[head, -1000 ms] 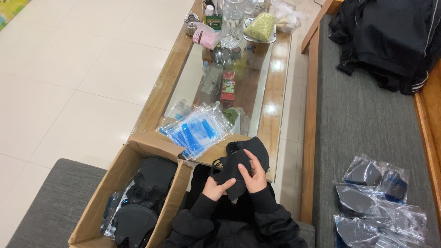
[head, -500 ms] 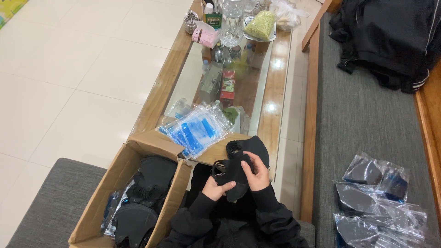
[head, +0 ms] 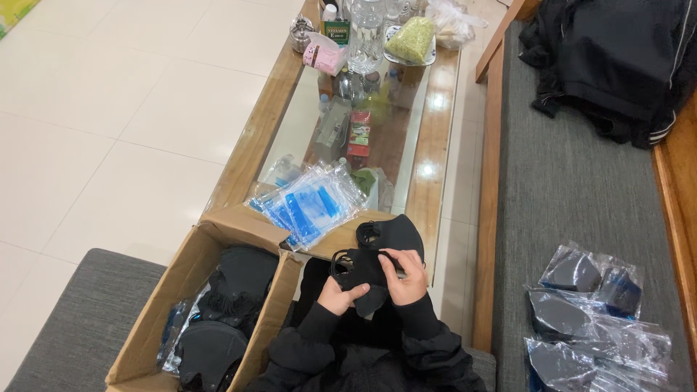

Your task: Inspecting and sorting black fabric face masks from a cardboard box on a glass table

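black mask (head: 365, 270) gripped by both hands (head: 374, 287).

A home living room: glass-topped coffee table (head: 435, 156), grey-cushioned wooden bench (head: 581, 210), tiled floor (head: 109, 109).

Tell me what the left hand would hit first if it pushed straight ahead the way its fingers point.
The left hand, gripping the black mask, points up and forward. Past the mask, it would likely meet the stack of blue-and-clear bags on the box flap, though depth is unclear.

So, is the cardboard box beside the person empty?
No, the open cardboard box holds a pile of black face masks.
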